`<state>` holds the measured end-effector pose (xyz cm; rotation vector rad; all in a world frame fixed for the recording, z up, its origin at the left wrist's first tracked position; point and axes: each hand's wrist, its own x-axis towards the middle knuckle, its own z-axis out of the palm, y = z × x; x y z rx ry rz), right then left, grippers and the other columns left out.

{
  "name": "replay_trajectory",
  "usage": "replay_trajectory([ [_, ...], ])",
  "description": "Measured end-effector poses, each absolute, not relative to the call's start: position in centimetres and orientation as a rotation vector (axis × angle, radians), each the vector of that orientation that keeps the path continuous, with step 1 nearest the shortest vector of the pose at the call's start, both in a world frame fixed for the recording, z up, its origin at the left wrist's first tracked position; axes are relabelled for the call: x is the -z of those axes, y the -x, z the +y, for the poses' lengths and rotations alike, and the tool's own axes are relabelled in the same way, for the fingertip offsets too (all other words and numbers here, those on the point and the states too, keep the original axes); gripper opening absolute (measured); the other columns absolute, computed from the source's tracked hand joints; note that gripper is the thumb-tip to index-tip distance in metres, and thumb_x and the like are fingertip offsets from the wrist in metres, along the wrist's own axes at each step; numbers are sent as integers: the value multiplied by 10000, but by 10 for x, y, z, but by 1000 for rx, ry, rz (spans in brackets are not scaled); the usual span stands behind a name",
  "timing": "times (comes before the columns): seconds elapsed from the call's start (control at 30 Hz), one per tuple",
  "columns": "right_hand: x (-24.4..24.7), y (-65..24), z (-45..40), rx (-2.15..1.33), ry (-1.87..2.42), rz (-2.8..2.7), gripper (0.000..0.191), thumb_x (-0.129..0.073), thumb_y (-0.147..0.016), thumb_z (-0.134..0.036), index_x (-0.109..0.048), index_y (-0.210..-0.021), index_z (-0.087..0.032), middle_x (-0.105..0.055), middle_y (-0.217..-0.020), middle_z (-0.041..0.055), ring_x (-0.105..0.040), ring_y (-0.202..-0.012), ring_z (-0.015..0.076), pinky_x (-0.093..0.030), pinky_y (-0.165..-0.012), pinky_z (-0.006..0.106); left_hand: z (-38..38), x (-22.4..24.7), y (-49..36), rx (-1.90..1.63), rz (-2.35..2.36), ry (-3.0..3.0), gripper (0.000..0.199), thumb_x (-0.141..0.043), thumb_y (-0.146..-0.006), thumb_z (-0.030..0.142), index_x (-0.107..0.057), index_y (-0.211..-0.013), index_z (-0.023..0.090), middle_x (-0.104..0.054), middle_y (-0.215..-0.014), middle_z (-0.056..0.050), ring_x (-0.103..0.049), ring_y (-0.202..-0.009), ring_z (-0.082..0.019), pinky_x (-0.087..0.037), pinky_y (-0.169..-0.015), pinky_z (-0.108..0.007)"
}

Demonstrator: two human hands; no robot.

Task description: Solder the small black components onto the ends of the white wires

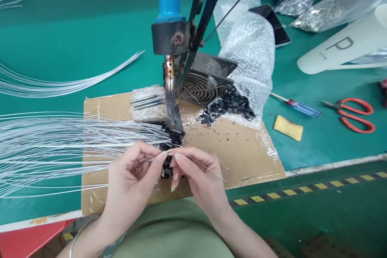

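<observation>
Head cam view, looking down at my bench setup. Both my hands are closed in a pinch, left hand point(131, 185) and right hand point(204, 179) nearly touching at the fingertips, with a slim silvery-white piece of wire point(170, 154) held between them. Its tip is too small to make out properly. A couple of fine pale strands point(216, 173) poke out past my right fingers.

Right behind my fingertips sits a cluster of small black plastic connectors point(173, 139), at the ends of a big fan of thin white wires point(60, 145) running off to the left. All that's over a brown cardboard sheet point(242, 149) on the green bench point(121, 36). Just above the cluster hangs a blue-handled heat tool with a bent metal nozzle point(170, 92), and beside it there's a grimy black fan with a round wire grille point(201, 86). Loose black rectangular bits point(231, 105) are heaped near the bubble wrap point(254, 52). Off to the right: yellow sponge point(288, 127), blue-handled screwdriver point(304, 107), red-handled cutters point(356, 115).
</observation>
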<state>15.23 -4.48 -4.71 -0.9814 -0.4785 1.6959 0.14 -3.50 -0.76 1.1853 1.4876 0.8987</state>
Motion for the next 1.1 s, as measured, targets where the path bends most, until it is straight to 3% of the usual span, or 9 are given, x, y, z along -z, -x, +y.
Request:
replay_trajectory([
  [0.2, 48, -149, -45, -1629, 998, -515, 46, -879, -843, -285, -893, -867, -248, -745, -683, -3, -667, -458, 104, -619, -452, 201, -36, 9, -1, -909, 1523, -1265, 109, -718, -954, 200, -707, -846, 209, -664, -709, 30, -534, -610, -88, -397, -549, -202],
  [0.6, 50, -151, -47, -1639, 994, -518, 33, -860, -867, -274, -889, -867, -257, -749, -693, -10, -669, -459, 100, -609, -453, 201, -43, 14, 1, -904, 1553, -1357, 97, -711, -969, 218, -718, -873, 221, -681, -731, 19, -575, -646, -103, -423, -577, -220],
  [1.1, 45, -164, -41, -1798, 1011, -487, 149, -895, -810, -342, -853, -762, -208, -719, -631, -12, -629, -408, 107, -561, -401, 214, -44, 8, 5, -813, 1546, -1463, 103, -703, -974, 227, -727, -873, 234, -720, -760, 16, -619, -653, -115, -433, -564, -230],
])
